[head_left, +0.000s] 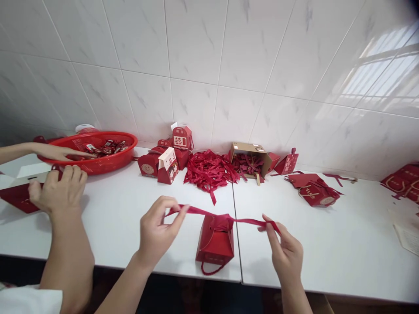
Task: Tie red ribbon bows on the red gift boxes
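Note:
A small red gift box (215,242) stands near the table's front edge, with a red cord handle hanging at its front. Across its top runs a red ribbon (248,221), crossed or looped at the middle and stretched out to both sides. My left hand (159,229) pinches one end of the ribbon, left of the box. On the other side my right hand (284,248) grips the opposite end between thumb and fingers. Neither hand touches the box itself.
Loose ribbons (209,172) lie heaped behind the box, beside an open cardboard box (250,153). Finished-looking red boxes (317,194) stand right. At left, a co-worker's hands (62,187) work at another box and a red basket (113,163) of wrapped sweets.

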A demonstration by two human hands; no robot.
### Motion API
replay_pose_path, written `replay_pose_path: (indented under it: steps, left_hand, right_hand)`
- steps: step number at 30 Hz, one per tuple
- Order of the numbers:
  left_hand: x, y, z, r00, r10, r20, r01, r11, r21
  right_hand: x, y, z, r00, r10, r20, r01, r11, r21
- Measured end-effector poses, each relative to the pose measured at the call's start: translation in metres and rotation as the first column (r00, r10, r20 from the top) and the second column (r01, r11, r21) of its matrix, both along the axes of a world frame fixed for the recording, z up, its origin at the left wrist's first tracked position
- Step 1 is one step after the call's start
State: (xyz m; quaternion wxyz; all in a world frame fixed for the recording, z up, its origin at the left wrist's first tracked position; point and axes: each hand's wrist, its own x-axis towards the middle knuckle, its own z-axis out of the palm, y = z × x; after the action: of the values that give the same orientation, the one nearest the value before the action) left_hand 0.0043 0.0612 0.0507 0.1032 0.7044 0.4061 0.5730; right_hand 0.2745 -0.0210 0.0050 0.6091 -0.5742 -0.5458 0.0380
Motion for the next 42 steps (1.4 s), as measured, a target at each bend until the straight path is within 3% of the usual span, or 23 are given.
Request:
replay_pose_path:
  steps: [3, 4, 6, 8, 10, 12, 14, 16, 19, 26, 31, 42]
  left_hand:
    - [-0.038, -0.002, -0.044, 0.970, 0.222, -0.097, -0.238, 0.946, -0.218]
    - [-0.048, -0.002, -0.058, 0.961, 0.248, -0.124, -0.273, 0.924, -0.268]
    - [-0.058, -0.003, -0.080, 0.960, 0.215, -0.178, -0.265, 0.904, -0.336]
    - [-0.055, -0.004, -0.092, 0.965, 0.168, -0.202, -0.232, 0.904, -0.359]
    - [-0.042, -0.003, -0.093, 0.977, 0.130, -0.171, -0.186, 0.912, -0.366]
    - [-0.023, -0.002, -0.086, 0.995, 0.042, -0.089, -0.074, 0.914, -0.399]
    - [-0.003, -0.001, -0.077, 0.994, -0.110, 0.011, 0.103, 0.883, -0.457]
    - [0.015, 0.000, -0.071, 0.965, -0.247, 0.087, 0.257, 0.828, -0.499]
    - [0.031, -0.001, -0.066, 0.930, -0.335, 0.152, 0.364, 0.775, -0.517]
    - [0.041, -0.004, -0.067, 0.929, -0.307, 0.205, 0.369, 0.764, -0.530]
    - [0.042, -0.006, -0.068, 0.930, -0.301, 0.210, 0.367, 0.740, -0.563]
    - [0.047, -0.010, -0.072, 0.931, -0.282, 0.232, 0.365, 0.725, -0.584]
  right_hand:
    - [0.031, -0.024, -0.042, 0.960, -0.279, 0.005, 0.269, 0.923, -0.276]
    - [0.040, -0.030, -0.054, 0.952, -0.301, 0.057, 0.301, 0.885, -0.356]
    - [0.052, -0.035, -0.072, 0.970, -0.199, 0.139, 0.240, 0.865, -0.441]
    - [0.053, -0.033, -0.079, 0.968, -0.141, 0.208, 0.217, 0.885, -0.412]
    - [0.045, -0.026, -0.077, 0.955, -0.186, 0.232, 0.257, 0.909, -0.329]
    - [0.029, -0.016, -0.068, 0.971, -0.165, 0.170, 0.211, 0.928, -0.307]
    - [0.009, -0.007, -0.058, 0.998, -0.015, 0.055, 0.033, 0.939, -0.343]
    - [-0.011, 0.001, -0.049, 0.989, 0.147, -0.030, -0.148, 0.915, -0.376]
    - [-0.034, 0.009, -0.038, 0.949, 0.314, -0.044, -0.304, 0.862, -0.407]
    - [-0.048, 0.017, -0.007, 0.888, 0.453, 0.076, -0.341, 0.761, -0.552]
    - [-0.048, 0.021, 0.008, 0.862, 0.503, 0.063, -0.361, 0.697, -0.619]
    - [-0.050, 0.020, 0.008, 0.869, 0.484, 0.105, -0.321, 0.713, -0.624]
